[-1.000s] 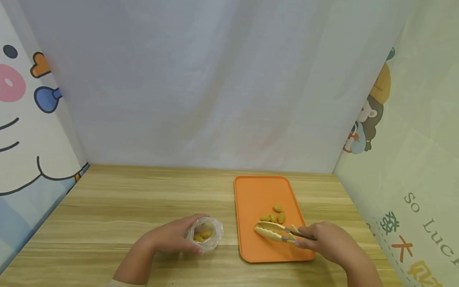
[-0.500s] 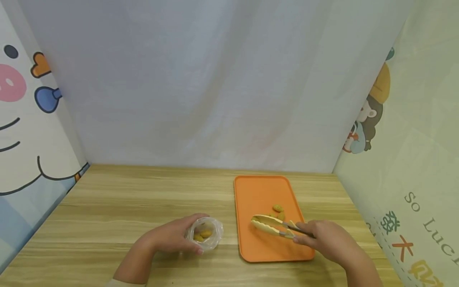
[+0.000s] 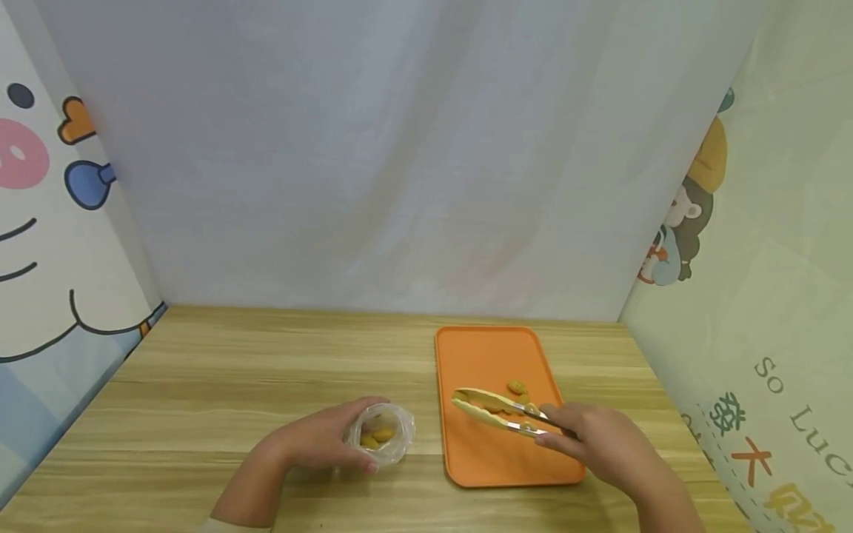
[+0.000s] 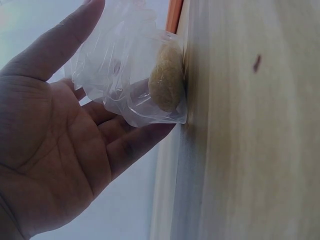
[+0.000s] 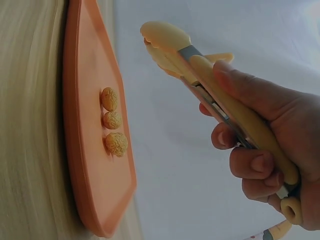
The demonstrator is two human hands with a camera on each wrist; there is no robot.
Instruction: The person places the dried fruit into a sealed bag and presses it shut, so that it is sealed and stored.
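Observation:
My left hand [image 3: 313,444] is curled round a small clear plastic bag [image 3: 395,431] standing on the wooden table, with yellow-brown pieces [image 3: 376,437] inside. The left wrist view shows the bag [image 4: 120,65] between thumb and fingers of that hand [image 4: 55,150], one piece [image 4: 166,82] against the tabletop. My right hand [image 3: 596,440] grips cream tongs [image 3: 489,413] above the orange tray [image 3: 486,355]. In the right wrist view the tongs [image 5: 200,70] are squeezed nearly together and lifted off the tray [image 5: 82,165]. Three crumbed pieces [image 5: 112,120] lie in a row there. Whether the tips hold a piece is unclear.
The wooden table [image 3: 233,370] stretches bare to the left and behind the bag. A white cloth backdrop [image 3: 400,185] closes the far side. Cartoon-printed panels stand at the left [image 3: 40,259] and right [image 3: 766,296] edges.
My right hand has carried the tongs leftward and a little farther across the tray, over the pieces. The left hand and the bag have stayed put.

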